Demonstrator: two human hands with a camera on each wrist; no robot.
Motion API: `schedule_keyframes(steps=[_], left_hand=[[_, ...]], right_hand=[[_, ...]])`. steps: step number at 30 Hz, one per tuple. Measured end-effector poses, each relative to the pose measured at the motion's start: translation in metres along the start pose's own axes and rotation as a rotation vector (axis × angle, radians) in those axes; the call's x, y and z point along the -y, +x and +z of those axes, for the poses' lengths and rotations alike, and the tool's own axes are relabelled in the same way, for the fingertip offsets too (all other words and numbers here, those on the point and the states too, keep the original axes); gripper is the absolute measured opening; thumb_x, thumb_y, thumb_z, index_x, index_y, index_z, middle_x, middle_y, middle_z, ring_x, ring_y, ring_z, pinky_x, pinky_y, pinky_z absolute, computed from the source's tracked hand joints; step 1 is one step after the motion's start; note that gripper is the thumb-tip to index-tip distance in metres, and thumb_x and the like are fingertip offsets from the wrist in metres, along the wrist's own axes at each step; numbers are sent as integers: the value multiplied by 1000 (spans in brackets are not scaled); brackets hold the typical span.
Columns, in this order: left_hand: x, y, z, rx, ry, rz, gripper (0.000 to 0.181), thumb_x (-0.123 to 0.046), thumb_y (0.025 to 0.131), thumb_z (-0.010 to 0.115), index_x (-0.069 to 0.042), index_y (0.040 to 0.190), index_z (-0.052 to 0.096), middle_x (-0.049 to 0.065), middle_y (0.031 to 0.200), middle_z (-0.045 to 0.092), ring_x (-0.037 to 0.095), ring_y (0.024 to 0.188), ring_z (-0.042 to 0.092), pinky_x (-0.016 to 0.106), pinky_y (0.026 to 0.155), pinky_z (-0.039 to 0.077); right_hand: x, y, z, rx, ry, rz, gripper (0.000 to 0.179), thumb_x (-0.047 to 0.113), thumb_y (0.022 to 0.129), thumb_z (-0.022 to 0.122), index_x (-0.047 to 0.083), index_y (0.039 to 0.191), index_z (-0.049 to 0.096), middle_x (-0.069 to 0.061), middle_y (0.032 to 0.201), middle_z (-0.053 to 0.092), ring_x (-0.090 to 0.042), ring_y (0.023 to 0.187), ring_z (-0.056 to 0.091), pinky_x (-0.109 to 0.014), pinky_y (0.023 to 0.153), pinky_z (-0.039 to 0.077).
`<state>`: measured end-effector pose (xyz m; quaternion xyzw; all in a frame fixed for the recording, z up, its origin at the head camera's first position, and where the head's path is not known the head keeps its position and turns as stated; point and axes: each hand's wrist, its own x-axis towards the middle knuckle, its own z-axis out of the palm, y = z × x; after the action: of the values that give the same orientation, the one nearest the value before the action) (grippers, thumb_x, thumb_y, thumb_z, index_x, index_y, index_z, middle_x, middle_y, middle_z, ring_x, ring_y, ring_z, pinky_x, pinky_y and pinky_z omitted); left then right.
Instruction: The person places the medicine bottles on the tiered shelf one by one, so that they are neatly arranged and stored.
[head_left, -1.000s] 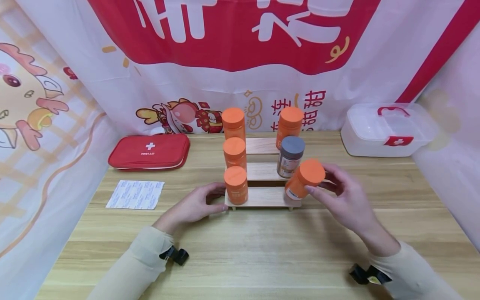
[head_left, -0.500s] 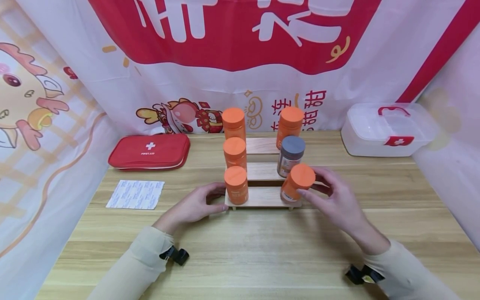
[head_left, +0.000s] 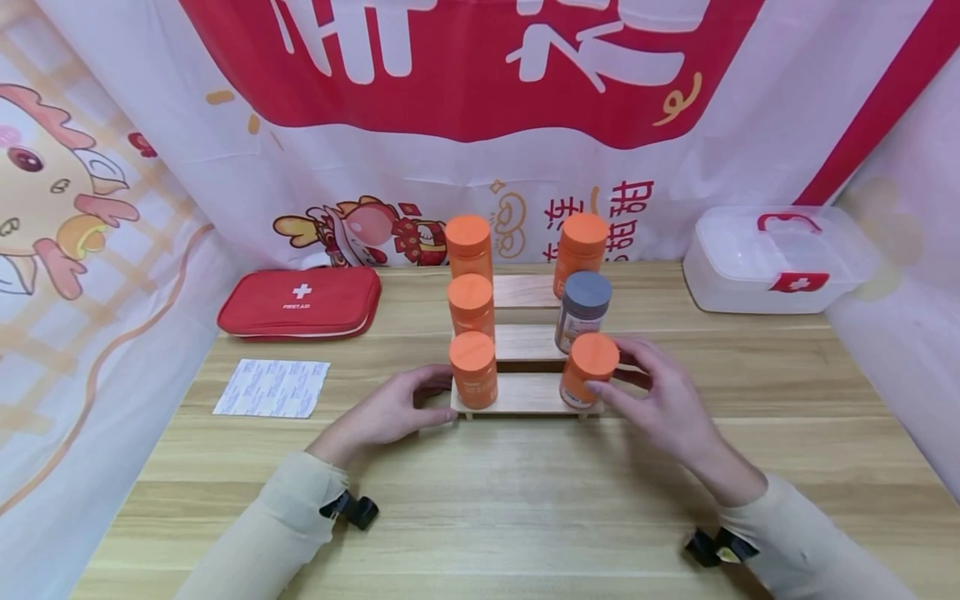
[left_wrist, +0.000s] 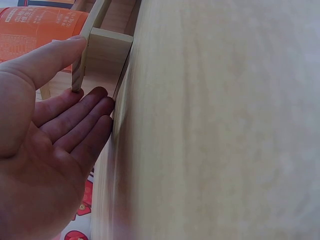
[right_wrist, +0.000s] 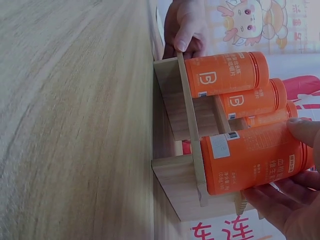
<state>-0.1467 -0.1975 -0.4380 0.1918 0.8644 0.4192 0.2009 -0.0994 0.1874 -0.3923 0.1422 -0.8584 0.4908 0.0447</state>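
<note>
A stepped wooden rack stands mid-table with bottles on its tiers. My left hand pinches the left end of its lowest step; in the left wrist view the thumb and index finger lie at the board's edges. At the right end of that step, my right hand grips an orange pill bottle, its base at the board in the right wrist view. Several more orange bottles fill the left column. A grey-capped bottle and another orange bottle stand behind the held one.
A red first-aid pouch lies at the back left, with a white printed packet in front. A white lidded first-aid box stands at the back right. A printed cloth hangs behind the wooden table.
My right hand has moved left with the orange bottle, and the bottle has gone from tilted to nearly upright on the lowest step. My left hand stays at the rack's end.
</note>
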Motion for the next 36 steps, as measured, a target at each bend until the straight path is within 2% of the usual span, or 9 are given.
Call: schedule_keyframes(steps=[5, 12, 19, 25, 30, 36], left_hand=[[0, 1, 0, 2, -3, -10, 71, -35, 96, 83, -15, 157, 54, 4, 158, 60, 26, 149, 55, 52, 130, 40], [0, 2, -1, 2, 2, 13, 71, -37, 97, 82, -13, 158, 54, 7, 158, 60, 29, 149, 56, 55, 129, 40], [0, 1, -1, 2, -3, 22, 70, -37, 98, 81, -13, 157, 54, 8, 158, 61, 30, 148, 56, 56, 129, 41], [-1, 1, -1, 4, -6, 15, 70, -37, 98, 82, -14, 157, 54, 7, 158, 60, 30, 149, 56, 56, 129, 40], [0, 1, -1, 7, -11, 1, 71, -37, 97, 82, -15, 158, 53, 5, 159, 60, 28, 150, 55, 55, 130, 40], [-1, 0, 0, 4, -9, 14, 70, -37, 98, 81, -14, 158, 53, 8, 159, 60, 30, 149, 55, 56, 129, 40]], right_hand=[[-1, 3, 1, 1, -4, 9, 55, 18, 98, 82, 7, 147, 61, -13, 144, 65, -34, 129, 68, -46, 106, 60], [-1, 4, 2, -2, 17, 44, 55, 20, 98, 82, 7, 147, 60, -13, 142, 64, -32, 128, 67, -43, 107, 61], [-2, 5, 6, -21, 61, 82, 55, 22, 98, 82, 7, 146, 60, -12, 142, 64, -30, 128, 66, -26, 107, 59], [-2, 3, 10, -42, 88, 81, 55, 19, 98, 82, 5, 145, 59, -12, 143, 63, -30, 128, 65, -12, 104, 54], [-1, 1, 13, -53, 101, 81, 56, 18, 99, 81, 5, 148, 56, -12, 146, 61, -30, 131, 63, -9, 104, 51], [-2, 0, 16, -59, 100, 82, 58, 20, 100, 80, 5, 150, 54, -13, 148, 60, -30, 132, 62, -9, 105, 50]])
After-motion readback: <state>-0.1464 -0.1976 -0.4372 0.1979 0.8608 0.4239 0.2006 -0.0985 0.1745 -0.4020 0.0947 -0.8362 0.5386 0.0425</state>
